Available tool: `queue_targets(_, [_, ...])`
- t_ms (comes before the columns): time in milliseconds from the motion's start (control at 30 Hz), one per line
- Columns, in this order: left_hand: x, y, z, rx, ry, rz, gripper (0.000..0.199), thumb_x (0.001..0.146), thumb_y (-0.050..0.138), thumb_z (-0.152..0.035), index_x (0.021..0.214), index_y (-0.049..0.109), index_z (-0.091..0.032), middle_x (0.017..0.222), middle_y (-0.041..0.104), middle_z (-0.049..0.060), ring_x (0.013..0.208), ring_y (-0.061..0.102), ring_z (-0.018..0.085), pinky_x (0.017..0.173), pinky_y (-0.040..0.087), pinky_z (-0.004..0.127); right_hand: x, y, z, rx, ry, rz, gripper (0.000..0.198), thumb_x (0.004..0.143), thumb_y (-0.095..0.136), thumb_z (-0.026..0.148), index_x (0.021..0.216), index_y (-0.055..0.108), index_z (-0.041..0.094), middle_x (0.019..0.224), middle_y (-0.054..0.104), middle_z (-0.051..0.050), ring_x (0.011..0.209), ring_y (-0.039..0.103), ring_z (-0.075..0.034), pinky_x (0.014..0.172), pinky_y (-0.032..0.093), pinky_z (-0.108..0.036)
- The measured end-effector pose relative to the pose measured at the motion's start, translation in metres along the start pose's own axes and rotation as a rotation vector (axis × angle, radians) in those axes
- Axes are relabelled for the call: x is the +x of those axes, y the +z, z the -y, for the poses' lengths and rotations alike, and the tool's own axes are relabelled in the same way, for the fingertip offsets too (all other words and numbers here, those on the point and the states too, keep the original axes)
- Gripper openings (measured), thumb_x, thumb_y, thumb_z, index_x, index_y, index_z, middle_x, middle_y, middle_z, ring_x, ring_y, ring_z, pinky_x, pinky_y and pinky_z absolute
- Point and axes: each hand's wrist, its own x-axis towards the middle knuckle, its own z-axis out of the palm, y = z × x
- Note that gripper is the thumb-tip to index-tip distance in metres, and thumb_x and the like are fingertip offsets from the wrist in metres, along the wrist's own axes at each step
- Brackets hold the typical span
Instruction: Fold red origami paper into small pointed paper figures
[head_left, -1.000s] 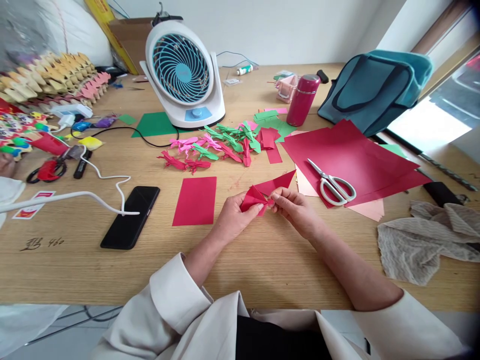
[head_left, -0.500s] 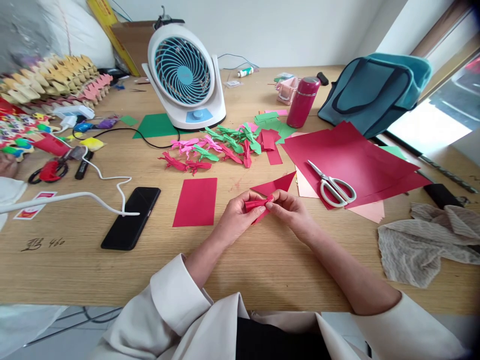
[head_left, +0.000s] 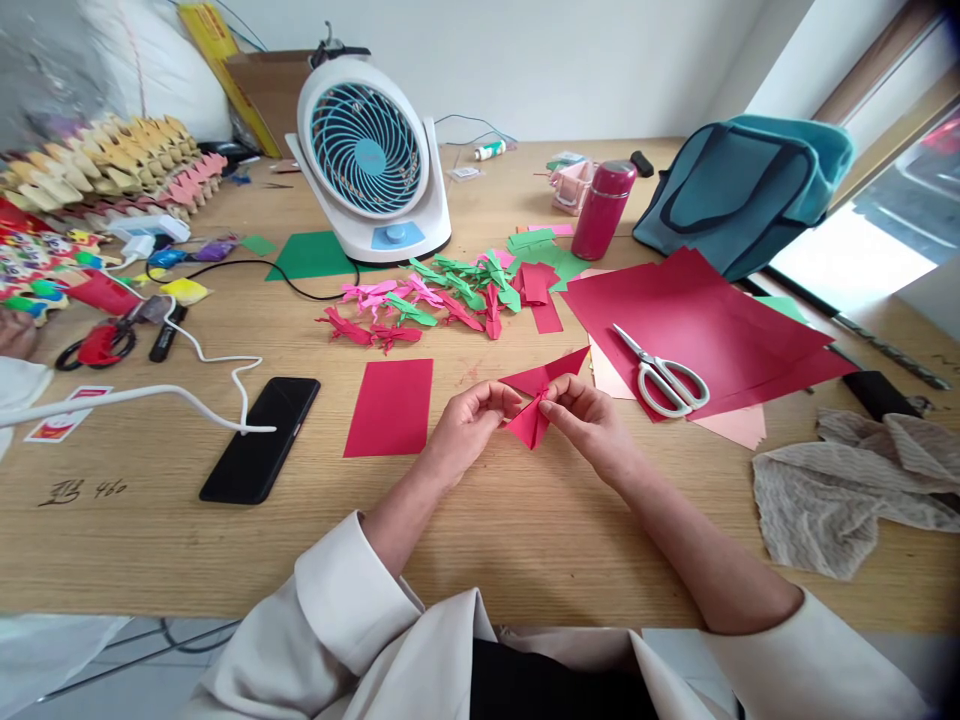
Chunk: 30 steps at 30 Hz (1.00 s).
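A small piece of folded red paper (head_left: pixel 531 430) is between my hands above the table, its pointed end toward me. My right hand (head_left: pixel 589 412) pinches its upper part between thumb and fingers. My left hand (head_left: pixel 469 425) is closed, with thumb and fingertips at the paper's left corner. Just beyond the fingers is a red paper triangle (head_left: pixel 551 370), partly hidden by my right hand. To the left lies a flat red paper rectangle (head_left: pixel 388 408). Several folded paper figures (head_left: pixel 442 292) in pink, green and red are heaped farther back.
White-handled scissors (head_left: pixel 667 382) rest on large red sheets (head_left: pixel 712 320) at the right. A phone (head_left: pixel 260 440) with a white cable lies left. Behind stand a fan (head_left: pixel 367 155), a red flask (head_left: pixel 602 212) and a teal bag (head_left: pixel 739 195). Another person's hand (head_left: pixel 16 332) shows at the left edge.
My left fingers have shifted slightly left, off the rolled part of the paper. The folded paper has opened out into a pointed shape facing me. My right hand stays in place.
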Motion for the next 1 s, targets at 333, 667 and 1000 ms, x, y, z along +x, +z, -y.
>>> queue_targets(333, [-0.0007, 0.0011, 0.0011, -0.011, 0.004, 0.008, 0.021, 0.084, 0.063, -0.036, 0.085, 0.065, -0.015, 0.080, 0.064, 0.000, 0.079, 0.058, 0.012, 0.078, 0.047, 0.024, -0.0035, 0.0010, -0.0052, -0.072, 0.076, 0.114, 0.028, 0.081, 0.071, 0.044, 0.085, 0.059, 0.020, 0.077, 0.056, 0.001, 0.064, 0.047, -0.011, 0.059, 0.037, -0.025])
queue_targets(667, [-0.0016, 0.0011, 0.0032, -0.282, -0.167, 0.030, 0.026, 0.077, 0.073, -0.040, 0.077, 0.065, -0.015, 0.075, 0.064, -0.002, 0.072, 0.057, 0.009, 0.072, 0.045, 0.021, -0.0064, 0.0034, -0.0003, -0.111, 0.093, 0.149, 0.029, 0.082, 0.070, 0.046, 0.082, 0.057, 0.019, 0.075, 0.057, 0.000, 0.067, 0.049, -0.012, 0.061, 0.038, -0.026])
queue_targets(1000, [-0.0024, -0.0014, -0.0004, -0.328, -0.224, 0.042, 0.030, 0.067, 0.081, -0.039, 0.075, 0.066, -0.015, 0.075, 0.063, -0.002, 0.072, 0.056, 0.008, 0.069, 0.045, 0.020, -0.0054, 0.0018, -0.0040, -0.123, 0.062, 0.161, 0.027, 0.083, 0.068, 0.043, 0.084, 0.058, 0.019, 0.076, 0.055, 0.001, 0.067, 0.048, -0.012, 0.063, 0.038, -0.026])
